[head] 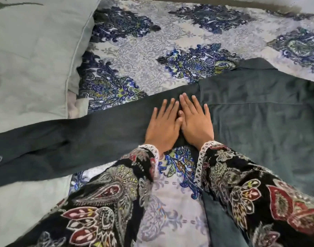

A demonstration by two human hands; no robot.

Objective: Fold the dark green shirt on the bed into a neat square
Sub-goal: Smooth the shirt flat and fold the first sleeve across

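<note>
Dark green shirt [259,111] lies spread on the bed [143,56]; left hand [163,125] and right hand [195,122] press flat on its sleeve, side by side, fingers straight, slightly apart.

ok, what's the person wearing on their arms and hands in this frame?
Both arms wear long black sleeves with a paisley print in dark red, grey, yellow-green and pink: left sleeve, right sleeve. Each cuff is edged with white looped lace trim. The left hand and right hand are bare: no gloves, rings or watch visible.
</note>
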